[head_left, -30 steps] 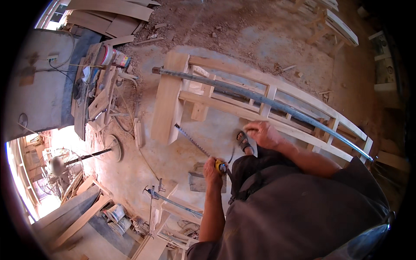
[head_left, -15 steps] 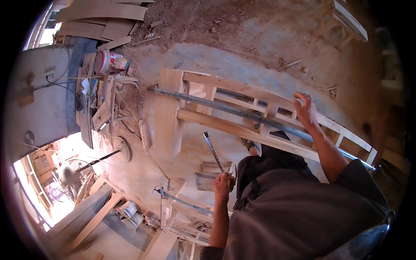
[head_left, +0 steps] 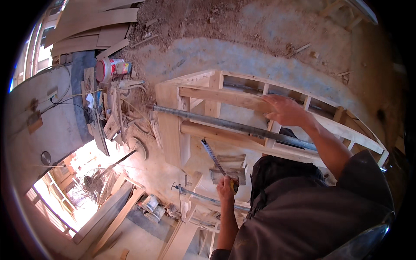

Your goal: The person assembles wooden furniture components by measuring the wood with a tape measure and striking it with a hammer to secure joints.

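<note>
My left hand (head_left: 225, 189) is closed around a tape measure (head_left: 212, 156), its blade drawn out and pointing away from me toward the wooden frame (head_left: 170, 134). The tape's case is mostly hidden in my fingers. My right hand (head_left: 287, 111) lies with its fingers stretched out over a wooden rail (head_left: 236, 98) of the frame, and holds nothing. A long grey metal bar clamp (head_left: 225, 124) runs lengthwise across the frame, between that rail and a nearer one (head_left: 225, 134).
A second bar clamp (head_left: 208, 197) lies across more wooden framework at the lower middle. Off to the left are a round metal disc (head_left: 138, 148), a red and white bucket (head_left: 104, 70) and scrap boards. Curved boards (head_left: 97, 19) are stacked at the far left, with sawdust and offcuts around.
My right hand has moved left along the frame and lowered flat over the rail. More of the frame's far side shows. My left hand still holds the extended tape measure.
</note>
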### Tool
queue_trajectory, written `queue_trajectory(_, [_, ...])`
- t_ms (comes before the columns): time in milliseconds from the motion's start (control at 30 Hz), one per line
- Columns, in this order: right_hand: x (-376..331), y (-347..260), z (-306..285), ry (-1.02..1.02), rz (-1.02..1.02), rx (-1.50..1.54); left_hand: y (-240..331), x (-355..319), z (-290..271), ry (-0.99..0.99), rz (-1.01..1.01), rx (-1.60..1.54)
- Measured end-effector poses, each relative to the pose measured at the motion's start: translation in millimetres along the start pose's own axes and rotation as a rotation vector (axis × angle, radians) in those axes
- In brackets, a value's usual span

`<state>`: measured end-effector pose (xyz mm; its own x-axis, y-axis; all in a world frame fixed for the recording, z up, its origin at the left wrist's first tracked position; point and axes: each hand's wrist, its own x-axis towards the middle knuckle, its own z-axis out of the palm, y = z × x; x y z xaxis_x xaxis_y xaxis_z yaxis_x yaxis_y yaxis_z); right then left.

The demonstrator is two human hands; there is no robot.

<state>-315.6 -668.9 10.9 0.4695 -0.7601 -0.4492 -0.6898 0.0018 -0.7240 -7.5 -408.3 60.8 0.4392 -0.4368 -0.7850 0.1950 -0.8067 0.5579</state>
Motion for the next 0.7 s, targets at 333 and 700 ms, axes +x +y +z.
queue_trajectory(333, [212.2, -110.1, 29.4, -0.19, -0.277, 0.26, -11.4, -29.6, 20.7, -0.004, -0.036, 0.345])
queue_trajectory(700, [254.0, -110.3, 64.0, -0.276, -0.291, 0.521, -19.5, -55.6, 24.6, 0.047, -0.085, 0.386])
